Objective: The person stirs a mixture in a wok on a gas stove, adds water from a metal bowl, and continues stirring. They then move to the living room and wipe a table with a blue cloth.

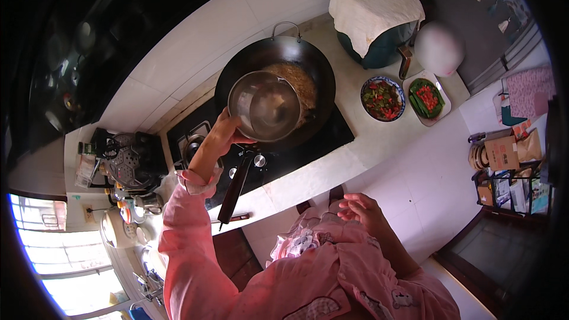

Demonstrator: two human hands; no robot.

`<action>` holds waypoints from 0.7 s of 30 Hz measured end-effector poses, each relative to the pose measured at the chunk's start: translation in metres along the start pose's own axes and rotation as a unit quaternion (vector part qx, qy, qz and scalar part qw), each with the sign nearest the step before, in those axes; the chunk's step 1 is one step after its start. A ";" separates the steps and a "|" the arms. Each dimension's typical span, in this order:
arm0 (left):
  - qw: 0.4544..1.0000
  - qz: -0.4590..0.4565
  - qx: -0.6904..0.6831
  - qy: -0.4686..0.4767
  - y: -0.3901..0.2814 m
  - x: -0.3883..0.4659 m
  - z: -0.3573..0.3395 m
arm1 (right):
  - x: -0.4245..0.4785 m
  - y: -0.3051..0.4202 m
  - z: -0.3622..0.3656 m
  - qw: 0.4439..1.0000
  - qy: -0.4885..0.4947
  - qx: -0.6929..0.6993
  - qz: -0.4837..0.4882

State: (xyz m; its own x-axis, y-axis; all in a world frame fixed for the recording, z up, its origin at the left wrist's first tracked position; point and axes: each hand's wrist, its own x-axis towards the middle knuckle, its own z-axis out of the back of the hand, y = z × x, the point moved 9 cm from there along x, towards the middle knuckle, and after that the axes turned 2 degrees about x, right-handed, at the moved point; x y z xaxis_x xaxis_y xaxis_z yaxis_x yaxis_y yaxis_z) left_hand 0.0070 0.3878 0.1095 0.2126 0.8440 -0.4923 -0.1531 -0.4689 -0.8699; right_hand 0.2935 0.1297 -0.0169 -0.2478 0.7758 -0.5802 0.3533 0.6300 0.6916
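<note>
My left hand (225, 132) grips the rim of a round metal bowl (266, 106), held over the left part of a large dark wok (318, 66). The bowl's inside faces up and looks shiny; whether it holds liquid I cannot tell. Brown, bubbly-looking food or sauce (295, 82) lies in the wok, partly hidden by the bowl. The wok stands on a black gas hob (271, 173), its long dark handle (235, 189) pointing towards me. Away from the hob, my right hand (361, 210) is held before my body with bent fingers, holding nothing visible.
Right of the wok stand a patterned bowl (383, 98) of chopped red and green peppers and a white plate (448, 103) with green leaves and red pieces. Behind them is a dark green container (375, 46) under a pale cloth (375, 0). A second burner (194, 146) lies left.
</note>
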 end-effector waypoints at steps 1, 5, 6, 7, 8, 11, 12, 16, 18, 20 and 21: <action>1.000 0.000 0.002 -0.007 -0.001 0.005 0.001 | 0.000 0.002 0.001 1.000 -0.005 0.001 0.001; 0.999 -0.001 0.027 0.019 -0.010 0.021 0.001 | 0.000 0.005 0.000 1.000 -0.015 0.006 0.005; 1.000 -0.002 0.027 0.015 -0.012 0.025 0.001 | 0.000 0.005 0.001 1.000 -0.018 0.007 0.008; 1.000 -0.004 0.027 0.011 -0.015 0.028 0.001 | -0.001 0.006 0.001 1.000 -0.021 0.009 0.010; 1.000 -0.005 0.026 0.007 -0.018 0.030 0.001 | -0.001 0.006 0.001 1.000 -0.024 0.010 0.011; 1.000 -0.011 0.024 -0.001 -0.029 0.037 -0.002 | -0.001 0.006 0.002 0.999 -0.035 0.014 0.007; 1.000 -0.008 0.025 -0.008 -0.030 0.042 0.001 | -0.002 0.007 0.002 0.999 -0.041 0.011 0.005; 0.999 -0.005 0.027 -0.040 -0.033 0.064 0.009 | -0.001 0.007 0.008 0.998 -0.057 0.009 0.010; 0.999 -0.010 0.014 -0.047 -0.035 0.073 0.013 | -0.001 0.007 0.010 0.998 -0.059 0.011 0.014; 0.999 -0.014 -0.012 -0.042 -0.034 0.080 0.021 | 0.000 0.008 0.010 0.998 -0.057 0.010 0.012; 0.998 -0.018 -0.009 -0.051 -0.037 0.084 0.022 | 0.000 0.008 0.011 0.998 -0.059 0.014 0.011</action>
State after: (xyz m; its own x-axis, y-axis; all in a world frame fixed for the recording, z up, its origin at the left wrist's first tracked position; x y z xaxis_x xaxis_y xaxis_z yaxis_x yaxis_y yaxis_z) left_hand 0.0094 0.4817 0.1010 0.1180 0.8822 -0.4559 -0.1301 -0.4414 -0.8878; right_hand 0.3062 0.1344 -0.0156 -0.1321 0.7791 -0.6129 0.3830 0.6104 0.6934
